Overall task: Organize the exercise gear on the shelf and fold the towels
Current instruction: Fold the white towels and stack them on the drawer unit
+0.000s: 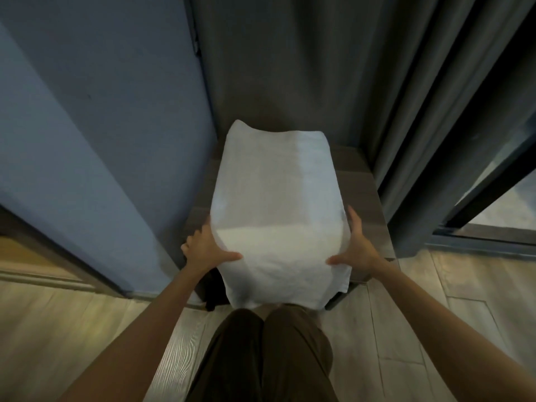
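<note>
Towel flat on shelf top, near end overhanging. Left hand at its left edge, thumb on top, grip unclear; right hand straight-fingered at right edge. Folding likely unfinished.

Dark wood shelf top w/ white towel spread flat, front edge overhanging.

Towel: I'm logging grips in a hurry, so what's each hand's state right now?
Left hand: holding the towel by its edge, thumb on top.
Right hand: open, straight fingers along the towel's side, thumb resting on it.
</note>
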Demonstrator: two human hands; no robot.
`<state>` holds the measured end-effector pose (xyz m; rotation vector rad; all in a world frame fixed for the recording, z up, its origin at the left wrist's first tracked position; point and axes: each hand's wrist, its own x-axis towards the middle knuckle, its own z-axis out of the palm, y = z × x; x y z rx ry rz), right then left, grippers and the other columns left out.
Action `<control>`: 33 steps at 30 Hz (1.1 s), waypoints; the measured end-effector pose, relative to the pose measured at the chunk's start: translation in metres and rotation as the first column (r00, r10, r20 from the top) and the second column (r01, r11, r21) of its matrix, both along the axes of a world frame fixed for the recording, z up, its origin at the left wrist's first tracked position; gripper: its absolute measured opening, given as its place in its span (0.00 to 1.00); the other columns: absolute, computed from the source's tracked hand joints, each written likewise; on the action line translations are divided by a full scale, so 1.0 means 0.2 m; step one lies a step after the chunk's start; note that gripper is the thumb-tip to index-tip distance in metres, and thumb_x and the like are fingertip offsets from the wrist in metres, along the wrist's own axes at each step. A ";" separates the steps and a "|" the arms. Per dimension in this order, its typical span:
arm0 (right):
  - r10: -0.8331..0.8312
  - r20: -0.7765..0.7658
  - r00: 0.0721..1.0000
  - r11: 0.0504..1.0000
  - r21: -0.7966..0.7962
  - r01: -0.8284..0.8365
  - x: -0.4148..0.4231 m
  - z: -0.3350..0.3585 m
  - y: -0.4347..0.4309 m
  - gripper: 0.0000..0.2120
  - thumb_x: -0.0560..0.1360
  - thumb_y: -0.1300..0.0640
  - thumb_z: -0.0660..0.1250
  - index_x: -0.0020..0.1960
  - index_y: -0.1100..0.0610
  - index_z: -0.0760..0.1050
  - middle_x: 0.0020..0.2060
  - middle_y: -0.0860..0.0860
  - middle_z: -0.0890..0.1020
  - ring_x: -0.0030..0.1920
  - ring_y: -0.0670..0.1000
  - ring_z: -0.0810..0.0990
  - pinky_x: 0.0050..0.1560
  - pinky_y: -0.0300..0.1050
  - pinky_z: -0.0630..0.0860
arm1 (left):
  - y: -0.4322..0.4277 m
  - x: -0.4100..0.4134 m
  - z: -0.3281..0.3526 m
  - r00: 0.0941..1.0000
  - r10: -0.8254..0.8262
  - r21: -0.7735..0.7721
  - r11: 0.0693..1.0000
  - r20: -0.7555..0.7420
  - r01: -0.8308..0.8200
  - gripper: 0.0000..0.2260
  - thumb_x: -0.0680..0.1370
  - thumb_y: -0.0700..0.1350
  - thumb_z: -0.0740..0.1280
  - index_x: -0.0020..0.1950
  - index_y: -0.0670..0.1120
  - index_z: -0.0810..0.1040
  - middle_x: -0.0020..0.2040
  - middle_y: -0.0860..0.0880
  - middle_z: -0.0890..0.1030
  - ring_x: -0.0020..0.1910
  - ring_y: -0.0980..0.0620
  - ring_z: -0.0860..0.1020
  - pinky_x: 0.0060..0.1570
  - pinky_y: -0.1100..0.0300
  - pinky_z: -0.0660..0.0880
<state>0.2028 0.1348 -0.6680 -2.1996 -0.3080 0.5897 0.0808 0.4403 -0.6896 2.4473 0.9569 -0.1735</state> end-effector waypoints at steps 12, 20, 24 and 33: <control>-0.130 0.212 0.969 0.964 0.257 0.073 -0.11 0.22 -0.08 0.33 0.73 0.68 0.70 0.65 0.49 0.54 0.54 0.51 0.74 0.53 0.57 0.80 0.45 0.44 0.81 | -0.05 -0.13 0.24 0.827 0.314 -0.566 0.824 0.466 0.006 0.22 0.70 0.43 0.76 0.61 0.40 0.77 0.57 0.45 0.80 0.54 0.47 0.79 0.52 0.56 0.76; -0.112 0.101 0.989 0.846 0.531 0.042 -0.17 0.63 -0.11 0.56 0.69 0.72 0.72 0.77 0.42 0.39 0.55 0.53 0.79 0.53 0.50 0.81 0.50 0.46 0.81 | -0.04 -0.18 0.78 0.843 0.165 -0.537 0.828 0.511 0.163 0.36 0.73 0.48 0.73 0.73 0.45 0.55 0.66 0.49 0.67 0.58 0.51 0.70 0.56 0.55 0.72; 0.078 0.174 0.982 0.928 0.347 -0.135 -0.26 0.72 -0.15 0.65 0.64 0.75 0.75 0.75 0.42 0.30 0.61 0.43 0.71 0.60 0.45 0.74 0.61 0.43 0.73 | -0.02 -0.31 0.89 0.884 -0.006 -0.538 0.791 0.468 0.290 0.57 0.68 0.37 0.76 0.76 0.57 0.33 0.68 0.48 0.63 0.61 0.52 0.66 0.60 0.54 0.68; 0.247 0.312 0.917 0.968 -0.035 -0.248 -0.43 0.70 -0.17 0.51 0.70 0.69 0.72 0.77 0.45 0.42 0.66 0.45 0.62 0.60 0.48 0.71 0.61 0.44 0.69 | -0.04 -0.59 0.83 0.820 -0.485 -0.242 0.793 0.303 0.559 0.43 0.74 0.39 0.71 0.78 0.51 0.44 0.76 0.52 0.55 0.66 0.61 0.57 0.59 0.71 0.58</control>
